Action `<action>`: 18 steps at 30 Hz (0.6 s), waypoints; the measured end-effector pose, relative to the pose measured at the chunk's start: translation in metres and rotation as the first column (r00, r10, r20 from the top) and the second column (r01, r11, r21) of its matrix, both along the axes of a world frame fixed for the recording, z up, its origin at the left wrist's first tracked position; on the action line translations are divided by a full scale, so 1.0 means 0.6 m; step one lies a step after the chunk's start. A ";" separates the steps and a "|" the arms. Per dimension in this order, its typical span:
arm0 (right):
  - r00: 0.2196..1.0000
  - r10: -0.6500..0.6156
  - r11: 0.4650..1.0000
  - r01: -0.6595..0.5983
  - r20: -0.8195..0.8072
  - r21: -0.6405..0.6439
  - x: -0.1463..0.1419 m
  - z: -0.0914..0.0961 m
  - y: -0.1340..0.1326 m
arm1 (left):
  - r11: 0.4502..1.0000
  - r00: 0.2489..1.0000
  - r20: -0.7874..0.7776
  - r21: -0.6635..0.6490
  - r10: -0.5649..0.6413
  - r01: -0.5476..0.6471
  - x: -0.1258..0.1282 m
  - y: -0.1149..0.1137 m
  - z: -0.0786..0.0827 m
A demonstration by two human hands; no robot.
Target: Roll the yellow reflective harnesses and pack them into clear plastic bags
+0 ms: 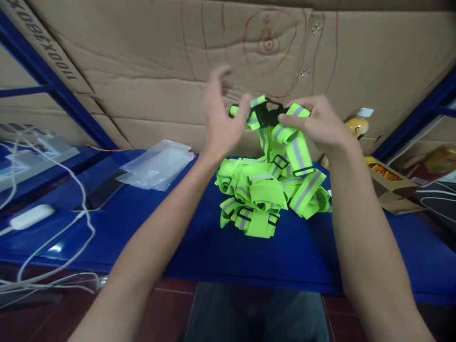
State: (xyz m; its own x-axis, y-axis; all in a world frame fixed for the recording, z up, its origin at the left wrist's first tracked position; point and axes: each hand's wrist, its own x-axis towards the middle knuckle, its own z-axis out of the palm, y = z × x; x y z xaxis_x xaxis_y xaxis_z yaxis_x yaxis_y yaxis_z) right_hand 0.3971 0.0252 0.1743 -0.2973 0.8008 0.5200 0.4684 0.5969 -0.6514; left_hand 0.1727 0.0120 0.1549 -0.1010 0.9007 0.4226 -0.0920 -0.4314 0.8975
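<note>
My right hand [317, 118] pinches a neon-green reflective strap with a black plastic buckle [267, 115], held up above the blue table. My left hand [224, 111] is beside the strap's left end, blurred by motion, with its index finger raised and apart from the thumb. The thumb overlaps the strap's end, and whether it touches is hard to tell. Below both hands lies a heap of the same green straps [263, 190] with grey reflective stripes and black slide adjusters. Part of the raised strap hangs down into the heap.
On the blue table [199, 256], clear plastic bags [156, 166] and a dark phone [103, 192] lie to the left, near white cables [83, 190] and a power strip [39, 154]. A bottle [358, 123] and an opened carton [392, 185] stand right. Cardboard [149, 57] walls the back.
</note>
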 end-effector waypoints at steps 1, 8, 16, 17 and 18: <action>0.999 0.005 0.998 -0.008 -0.047 -0.060 0.000 0.002 -0.005 | 0.997 0.997 -0.073 0.072 -0.026 0.031 0.004 -0.011 0.002; 0.947 0.058 0.954 -0.146 -0.316 -0.262 0.007 0.014 -0.016 | 0.885 0.813 -0.575 0.421 0.092 0.197 -0.005 -0.008 0.018; 0.960 0.074 0.930 -0.165 -0.272 -0.329 0.011 0.016 -0.017 | 0.653 0.534 -0.696 0.690 0.481 0.311 -0.011 0.026 -0.005; 0.961 0.076 0.931 -0.165 -0.267 -0.327 0.011 0.017 -0.018 | 0.646 0.523 -0.692 0.698 0.498 0.308 -0.010 0.024 -0.005; 0.963 0.078 0.932 -0.162 -0.259 -0.323 0.011 0.019 -0.019 | 0.642 0.512 -0.691 0.703 0.511 0.307 -0.009 0.023 -0.006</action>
